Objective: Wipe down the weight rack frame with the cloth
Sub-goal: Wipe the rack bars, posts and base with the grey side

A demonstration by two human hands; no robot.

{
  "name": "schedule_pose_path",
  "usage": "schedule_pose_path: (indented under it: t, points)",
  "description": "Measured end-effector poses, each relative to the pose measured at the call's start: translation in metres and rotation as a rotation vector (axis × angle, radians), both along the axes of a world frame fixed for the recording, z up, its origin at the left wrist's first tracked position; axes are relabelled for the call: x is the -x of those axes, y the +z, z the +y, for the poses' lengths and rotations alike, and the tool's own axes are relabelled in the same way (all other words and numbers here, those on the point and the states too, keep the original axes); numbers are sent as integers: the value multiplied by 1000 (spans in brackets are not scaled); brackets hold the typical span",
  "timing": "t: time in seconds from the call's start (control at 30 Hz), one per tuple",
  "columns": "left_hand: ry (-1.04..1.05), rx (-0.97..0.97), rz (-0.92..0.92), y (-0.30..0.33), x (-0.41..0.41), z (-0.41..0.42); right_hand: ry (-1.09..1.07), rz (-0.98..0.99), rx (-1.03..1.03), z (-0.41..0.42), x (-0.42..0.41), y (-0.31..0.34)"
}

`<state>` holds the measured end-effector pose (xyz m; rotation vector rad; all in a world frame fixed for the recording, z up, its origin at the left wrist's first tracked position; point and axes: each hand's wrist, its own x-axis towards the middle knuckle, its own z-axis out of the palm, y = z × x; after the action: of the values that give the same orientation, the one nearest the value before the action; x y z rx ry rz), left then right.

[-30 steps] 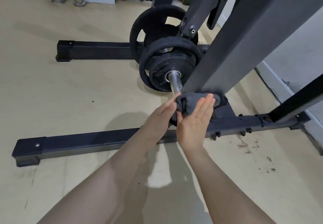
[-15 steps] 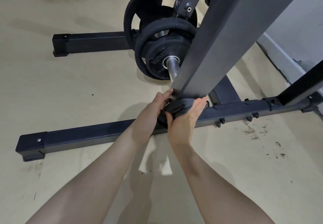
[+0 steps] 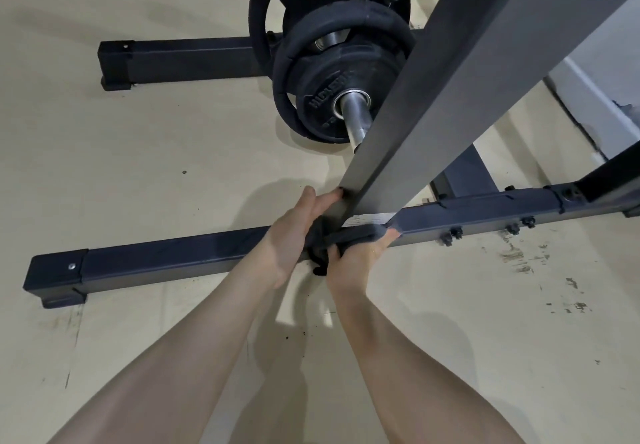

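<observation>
Both hands and cloth (image 3: 349, 235) slid down to upright post (image 3: 415, 125) foot, frame centre | left hand (image 3: 294, 232) fingers curled round post and cloth | right hand (image 3: 360, 256) grips cloth against base rail (image 3: 173, 260)

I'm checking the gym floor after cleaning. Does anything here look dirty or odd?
Yes: dark scuff stains mark the floor right of the hands, beside the base bar, with small dark specks between the forearms. The rack itself looks intact.

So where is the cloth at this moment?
In the head view the cloth is wrapped round the foot of the grey upright post, just above the floor beam, held between the left hand and right hand.
</observation>
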<state>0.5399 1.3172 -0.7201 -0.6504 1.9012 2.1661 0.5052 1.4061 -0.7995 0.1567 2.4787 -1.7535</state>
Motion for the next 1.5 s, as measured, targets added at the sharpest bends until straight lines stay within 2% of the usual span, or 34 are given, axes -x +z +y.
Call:
schedule_pose_path:
  t: [0.07,0.17,0.27,0.37,0.4,0.43,0.5,0.53,0.57,0.67,0.73,0.77,0.83,0.93,1.0,1.07,1.13,1.17,1.23,1.27,1.33,1.43,1.5]
  points:
    - [-18,21,19,0,0,-6,14,29,-37,5,2,-4]
    - [-35,44,21,-3,-8,-15,164,51,-128,17,-3,18]
    - [2,204,-45,-15,-22,-28,256,144,-132,28,-28,46]
    - [77,338,-63,-28,-32,-41,543,281,-146,23,-45,74]
    - [64,428,-65,-33,-34,-46,636,377,-220,22,-39,75]
    - [31,535,-70,-37,-37,-51,694,524,-353,21,-29,76]
    - [-64,750,-126,-47,-45,-59,763,916,-760,16,-1,67]
    - [-118,859,-174,-52,-50,-63,817,1012,-1008,15,12,60]
    - [-172,962,-211,-56,-55,-66,858,1048,-1209,14,19,52]
    - [-290,1063,-259,-66,-69,-68,1101,869,-1655,-1,14,42]
    - [-369,1082,-278,-68,-75,-69,1211,752,-1790,-11,8,35]
    - [-393,1083,-284,-69,-77,-71,1198,804,-1826,-15,7,35]
    - [-403,1071,-280,-71,-79,-73,1122,926,-1860,-20,7,51]
    - [-369,1073,-265,-72,-79,-72,942,1147,-1658,-3,25,72]
    - [-346,1073,-265,-72,-77,-72,919,1202,-1569,6,30,74]
    - [-348,1066,-279,-71,-76,-70,1047,1094,-1683,9,17,63]
    - [-375,1063,-302,-71,-76,-68,1302,1019,-1792,15,7,42]
    - [-388,1069,-311,-72,-77,-67,1372,928,-1792,13,6,37]
    - [-400,1082,-322,-73,-78,-67,1403,942,-1776,7,14,38]
    - [-406,1081,-327,-73,-78,-67,1425,971,-1730,8,18,42]
    - [-403,1055,-347,-69,-76,-66,1428,1031,-1511,20,23,53]
    - [-326,953,-333,-53,-60,-62,1323,776,-1146,59,25,81]
    - [-244,848,-202,-37,-44,-53,1140,525,-1021,83,28,100]
